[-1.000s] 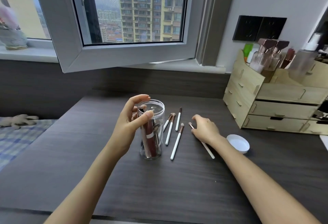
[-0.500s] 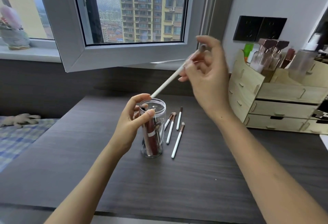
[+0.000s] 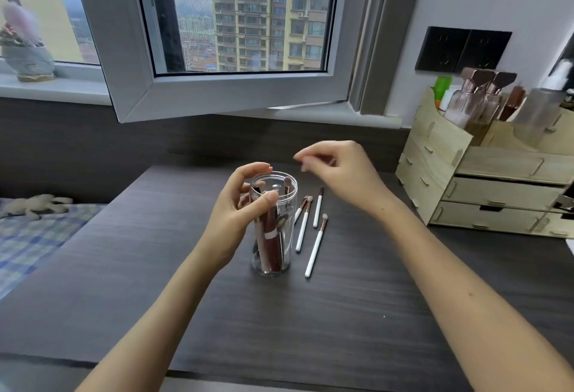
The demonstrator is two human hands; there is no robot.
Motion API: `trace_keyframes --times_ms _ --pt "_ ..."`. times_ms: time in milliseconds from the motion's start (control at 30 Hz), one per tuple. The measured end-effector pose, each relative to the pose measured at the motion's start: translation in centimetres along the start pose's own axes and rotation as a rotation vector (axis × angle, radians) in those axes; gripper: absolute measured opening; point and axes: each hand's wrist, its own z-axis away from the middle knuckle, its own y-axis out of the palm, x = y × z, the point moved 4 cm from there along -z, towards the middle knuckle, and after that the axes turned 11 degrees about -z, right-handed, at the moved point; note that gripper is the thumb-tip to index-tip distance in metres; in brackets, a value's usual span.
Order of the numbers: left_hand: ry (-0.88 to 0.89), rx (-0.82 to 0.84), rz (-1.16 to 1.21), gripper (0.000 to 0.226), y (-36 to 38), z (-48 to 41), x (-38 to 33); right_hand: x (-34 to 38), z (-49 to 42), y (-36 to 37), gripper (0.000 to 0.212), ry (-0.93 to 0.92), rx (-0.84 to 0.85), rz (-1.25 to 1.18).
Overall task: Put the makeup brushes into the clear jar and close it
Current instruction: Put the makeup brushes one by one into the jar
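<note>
Open clear jar of brushes upright in left hand's grip; right hand empty, fingers loosely curled.

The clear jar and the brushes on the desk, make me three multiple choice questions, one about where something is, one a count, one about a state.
1. Where do the loose brushes lie relative to the clear jar?
A. On the desk to its right
B. On the windowsill
C. In the wooden organizer

2. How many white-handled brushes lie on the desk outside the jar?
A. One
B. Four
C. Seven

3. What is the state of the jar?
A. Lying on its side
B. Closed with a lid
C. Upright and open, holding brushes

Answers:
1. A, the brushes rest on the dark desk just right of the jar.
2. B, four white handles can be counted beside the jar.
3. C, the rim is uncovered and brush tips show inside, while the left hand steadies the jar and the right hand hovers empty above.
</note>
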Motion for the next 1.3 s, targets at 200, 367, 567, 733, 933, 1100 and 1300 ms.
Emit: trace_keyframes --times_ms 200,367,567,733,933,1100,1300 --pt "0.001 -0.003 0.002 0.046 0.1 0.0 0.1 -9.6 3.4 2.5 0.045 0.593 0.073 0.309" --pt "0.001 -0.003 0.007 0.047 0.1 0.0 0.0 -11.2 4.4 4.5 0.045 0.706 0.048 0.345" --pt "-0.009 -0.005 -0.007 0.038 0.2 0.0 -0.1 -11.5 4.6 2.7 0.019 0.717 -0.092 0.342" --pt "-0.012 -0.011 -0.018 0.039 0.1 0.1 -0.1 -6.3 3.3 -2.0 0.020 0.491 -0.568 -0.498" --pt "-0.011 -0.019 -0.011 0.042 0.2 0.3 -0.2 2.7 1.8 -3.2 0.011 0.051 -0.521 -0.711" --pt "-0.011 -0.010 -0.028 0.041 0.2 0.3 -0.4 4.0 0.5 -0.1 0.019 -0.090 -0.186 -0.060" --pt "-0.009 -0.003 -0.025 0.041 0.2 0.3 -0.5 4.1 -0.6 1.6 0.031 -0.163 0.160 0.309"
